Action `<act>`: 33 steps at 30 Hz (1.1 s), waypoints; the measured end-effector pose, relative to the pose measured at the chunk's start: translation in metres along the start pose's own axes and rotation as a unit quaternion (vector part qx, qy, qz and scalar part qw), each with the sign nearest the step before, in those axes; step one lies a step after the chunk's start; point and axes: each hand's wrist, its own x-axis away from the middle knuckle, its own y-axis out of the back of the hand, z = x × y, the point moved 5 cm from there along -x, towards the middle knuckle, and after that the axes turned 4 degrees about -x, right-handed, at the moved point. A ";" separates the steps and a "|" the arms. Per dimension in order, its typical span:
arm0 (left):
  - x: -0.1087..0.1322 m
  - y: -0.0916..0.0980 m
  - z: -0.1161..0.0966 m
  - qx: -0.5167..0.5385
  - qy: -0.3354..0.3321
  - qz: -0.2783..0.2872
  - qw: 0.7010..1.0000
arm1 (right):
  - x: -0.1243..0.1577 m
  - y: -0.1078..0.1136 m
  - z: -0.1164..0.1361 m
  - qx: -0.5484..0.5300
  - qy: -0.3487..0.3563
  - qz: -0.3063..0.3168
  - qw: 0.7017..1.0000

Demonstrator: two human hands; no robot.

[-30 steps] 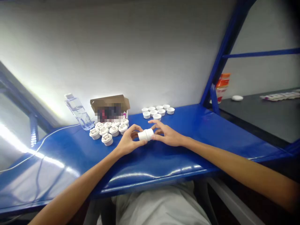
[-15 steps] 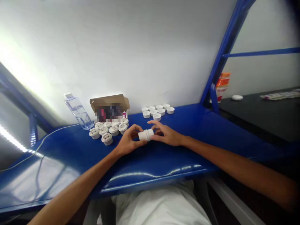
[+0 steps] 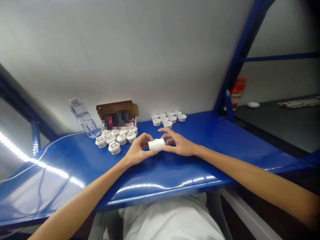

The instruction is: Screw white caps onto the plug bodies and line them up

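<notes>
A white cylindrical plastic fitting (image 3: 156, 144) with a raised ring round its middle lies sideways between my hands, just above the blue tabletop. My left hand (image 3: 139, 149) grips its left end between thumb and fingers. At the right end, the thumb and fingers of my right hand (image 3: 178, 143) close on the fitting, while the index finger stretches out above it. Several white round fittings with holes and raised parts on top (image 3: 114, 147) stand to the left of my left hand. Beyond my right hand sit several shallow white round cups (image 3: 167, 124).
An open cardboard box (image 3: 135, 110) with blurred contents stands behind the left group. A clear bottle (image 3: 85, 119) leans beside it, near a white cable (image 3: 58, 139). Blue frame posts (image 3: 231, 71) rise at both sides. A dark surface with an orange packet (image 3: 238, 93) lies right.
Both hands keep their hold on the white fitting, which has shifted very slightly to the right in view. The picture's brightness has changed; the other things stay put.
</notes>
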 end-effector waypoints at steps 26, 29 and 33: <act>-0.001 0.002 -0.001 0.004 0.000 -0.011 1.000 | -0.002 0.005 0.000 0.006 0.037 -0.042 0.998; -0.001 0.002 -0.002 0.003 0.002 -0.013 1.000 | -0.001 0.004 0.002 0.011 0.035 -0.034 0.999; -0.001 0.002 -0.001 0.009 0.007 -0.013 1.000 | -0.001 0.005 0.010 0.052 0.061 -0.031 0.996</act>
